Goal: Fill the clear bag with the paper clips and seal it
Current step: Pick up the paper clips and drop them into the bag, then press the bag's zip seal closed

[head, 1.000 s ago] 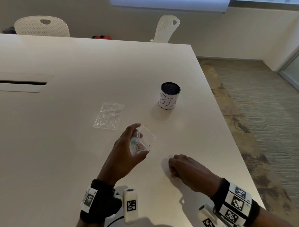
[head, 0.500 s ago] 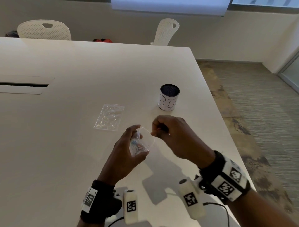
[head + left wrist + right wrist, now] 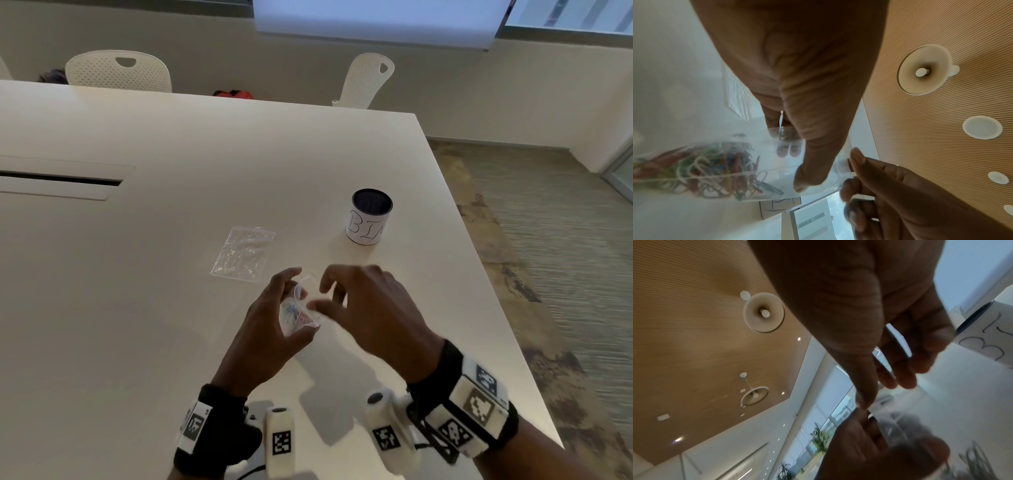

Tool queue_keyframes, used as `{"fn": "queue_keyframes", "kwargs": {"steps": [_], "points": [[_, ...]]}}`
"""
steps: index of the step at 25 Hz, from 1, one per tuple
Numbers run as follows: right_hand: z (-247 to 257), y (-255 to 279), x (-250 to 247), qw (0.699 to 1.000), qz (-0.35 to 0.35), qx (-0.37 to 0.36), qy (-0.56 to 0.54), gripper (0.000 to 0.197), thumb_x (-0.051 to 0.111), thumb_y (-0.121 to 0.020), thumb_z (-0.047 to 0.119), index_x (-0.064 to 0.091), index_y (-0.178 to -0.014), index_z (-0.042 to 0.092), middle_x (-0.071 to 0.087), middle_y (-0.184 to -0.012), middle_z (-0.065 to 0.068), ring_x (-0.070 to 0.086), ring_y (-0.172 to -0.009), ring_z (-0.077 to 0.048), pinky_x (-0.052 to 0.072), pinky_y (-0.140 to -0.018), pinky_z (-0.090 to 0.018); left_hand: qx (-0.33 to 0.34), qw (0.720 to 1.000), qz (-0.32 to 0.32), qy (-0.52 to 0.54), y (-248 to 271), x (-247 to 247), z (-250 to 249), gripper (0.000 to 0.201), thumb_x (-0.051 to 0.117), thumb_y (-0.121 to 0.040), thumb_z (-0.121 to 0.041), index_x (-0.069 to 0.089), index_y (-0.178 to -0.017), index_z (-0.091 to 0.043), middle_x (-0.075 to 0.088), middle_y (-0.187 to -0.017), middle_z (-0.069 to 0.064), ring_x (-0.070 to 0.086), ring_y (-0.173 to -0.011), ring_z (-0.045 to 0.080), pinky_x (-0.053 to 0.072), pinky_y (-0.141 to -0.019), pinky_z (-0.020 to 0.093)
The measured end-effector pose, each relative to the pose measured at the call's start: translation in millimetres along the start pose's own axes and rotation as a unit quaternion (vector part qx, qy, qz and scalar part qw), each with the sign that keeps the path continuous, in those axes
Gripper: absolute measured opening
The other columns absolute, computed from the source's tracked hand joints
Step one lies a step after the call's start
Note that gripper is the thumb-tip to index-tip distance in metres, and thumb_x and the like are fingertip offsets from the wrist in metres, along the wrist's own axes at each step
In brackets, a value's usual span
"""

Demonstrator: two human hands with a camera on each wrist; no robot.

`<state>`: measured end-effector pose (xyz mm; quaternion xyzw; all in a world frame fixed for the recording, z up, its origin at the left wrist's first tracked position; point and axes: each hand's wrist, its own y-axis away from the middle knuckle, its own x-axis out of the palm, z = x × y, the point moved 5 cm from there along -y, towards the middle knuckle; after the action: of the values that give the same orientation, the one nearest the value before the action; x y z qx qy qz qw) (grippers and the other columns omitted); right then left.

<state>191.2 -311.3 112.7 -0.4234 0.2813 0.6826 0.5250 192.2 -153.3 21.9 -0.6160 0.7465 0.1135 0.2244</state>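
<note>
My left hand (image 3: 274,308) grips a small clear bag (image 3: 301,318) just above the white table (image 3: 171,342), thumb on the near side and fingers behind. The bag's mouth faces right. Coloured paper clips (image 3: 705,167) lie heaped in the bag's lower part (image 3: 766,162). At the mouth, my right hand (image 3: 329,294) hovers with fingers spread and loosely bent. Its thumb tip touches the bag's rim. I see nothing held in the right fingers (image 3: 900,381). The picture is blurred by motion there.
A second clear bag (image 3: 244,254) lies flat on the table, left of and beyond my hands. A white cup marked "BIN" (image 3: 370,217) stands further back on the right. The table's right edge (image 3: 479,291) runs close by. A cable slot (image 3: 61,180) lies far left.
My right hand left the table, came up to the bag's mouth pinching something small, and now has its fingers spread there. The left hand kept holding the bag.
</note>
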Motion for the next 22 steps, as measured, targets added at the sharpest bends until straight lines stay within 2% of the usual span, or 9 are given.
{"fn": "queue_keyframes", "kwargs": {"steps": [1, 3, 7, 9, 12, 14, 16, 18, 22], "points": [[2, 6, 7, 0.999, 0.028, 0.017, 0.026, 0.034, 0.072, -0.088, 0.054, 0.069, -0.110, 0.028, 0.076, -0.092, 0.007, 0.070, -0.078, -0.011, 0.056, -0.075, -0.029, -0.001, 1.000, -0.001, 0.002, 0, 1, 1, 0.087, 0.085, -0.081, -0.020, 0.035, -0.151, -0.031, 0.061, -0.126, -0.009, 0.064, -0.113, 0.006, 0.048, -0.084, 0.003], [5, 13, 19, 0.996, 0.047, 0.035, 0.071, 0.033, 0.067, -0.092, 0.055, 0.067, -0.113, 0.030, 0.077, -0.094, 0.006, 0.070, -0.078, -0.013, 0.054, -0.073, -0.027, -0.005, 1.000, -0.003, -0.003, 0, 2, 2, 0.088, 0.085, -0.082, -0.022, 0.033, -0.153, -0.030, 0.059, -0.130, -0.009, 0.061, -0.119, 0.007, 0.045, -0.085, -0.001], [6, 14, 27, 0.992, 0.015, 0.038, 0.119, 0.022, 0.058, -0.101, 0.043, 0.070, -0.105, 0.025, 0.075, -0.094, 0.003, 0.069, -0.076, -0.016, 0.051, -0.066, -0.026, 0.004, 1.000, 0.006, -0.001, 3, -2, 2, 0.087, 0.085, -0.083, -0.024, 0.034, -0.153, -0.030, 0.060, -0.127, -0.010, 0.058, -0.123, 0.000, 0.044, -0.090, 0.000], [4, 13, 25, 0.993, -0.008, 0.029, 0.116, 0.018, 0.059, -0.101, 0.038, 0.072, -0.100, 0.025, 0.072, -0.094, 0.004, 0.065, -0.073, -0.016, 0.047, -0.063, -0.026, 0.007, 1.000, 0.006, 0.016, 4, -8, 2, 0.079, 0.081, -0.087, -0.025, 0.035, -0.152, -0.032, 0.061, -0.129, -0.013, 0.057, -0.126, -0.003, 0.046, -0.097, 0.007], [1, 9, 24, 0.997, -0.029, 0.011, 0.069, 0.014, 0.063, -0.100, 0.030, 0.075, -0.095, 0.025, 0.072, -0.094, 0.006, 0.066, -0.075, -0.016, 0.053, -0.067, -0.029, -0.005, 0.997, -0.032, 0.068, 0, -17, 3, 0.049, 0.062, -0.102, -0.027, 0.045, -0.147, -0.033, 0.065, -0.132, -0.020, 0.060, -0.126, -0.004, 0.049, -0.105, 0.023], [0, 7, 24, 0.998, -0.042, -0.014, 0.051, 0.014, 0.064, -0.099, 0.024, 0.076, -0.092, 0.025, 0.072, -0.093, 0.007, 0.064, -0.074, -0.013, 0.052, -0.065, -0.027, -0.006, 0.993, -0.058, 0.103, -5, -22, 5, 0.034, 0.049, -0.109, -0.022, 0.055, -0.141, -0.031, 0.071, -0.126, -0.015, 0.064, -0.123, 0.003, 0.050, -0.104, 0.029], [-1, 5, 23, 0.997, -0.059, -0.036, 0.044, 0.016, 0.064, -0.098, 0.018, 0.076, -0.089, 0.024, 0.072, -0.091, 0.008, 0.064, -0.073, -0.012, 0.055, -0.065, -0.029, 0.004, 0.991, -0.069, 0.118, -8, -24, 6, 0.035, 0.045, -0.110, -0.012, 0.063, -0.134, -0.029, 0.074, -0.122, -0.008, 0.066, -0.121, 0.012, 0.050, -0.106, 0.035], [-3, 5, 19, 0.995, -0.078, -0.045, 0.036, 0.016, 0.063, -0.098, 0.018, 0.074, -0.087, 0.023, 0.071, -0.089, 0.008, 0.064, -0.073, -0.013, 0.058, -0.065, -0.035, 0.005, 0.989, -0.074, 0.128, -9, -26, 6, 0.033, 0.050, -0.107, -0.007, 0.069, -0.126, -0.027, 0.076, -0.118, -0.006, 0.068, -0.118, 0.014, 0.051, -0.107, 0.037], [-10, 2, 5, 0.993, -0.105, -0.052, 0.003, 0.010, 0.067, -0.097, 0.024, 0.076, -0.093, 0.025, 0.073, -0.092, 0.010, 0.067, -0.075, -0.013, 0.059, -0.067, -0.037, 0.037, 0.991, -0.089, 0.097, -11, -38, 4, 0.019, 0.068, -0.097, -0.007, 0.076, -0.104, -0.023, 0.077, -0.113, -0.006, 0.071, -0.115, 0.015, 0.052, -0.106, 0.034]]}}
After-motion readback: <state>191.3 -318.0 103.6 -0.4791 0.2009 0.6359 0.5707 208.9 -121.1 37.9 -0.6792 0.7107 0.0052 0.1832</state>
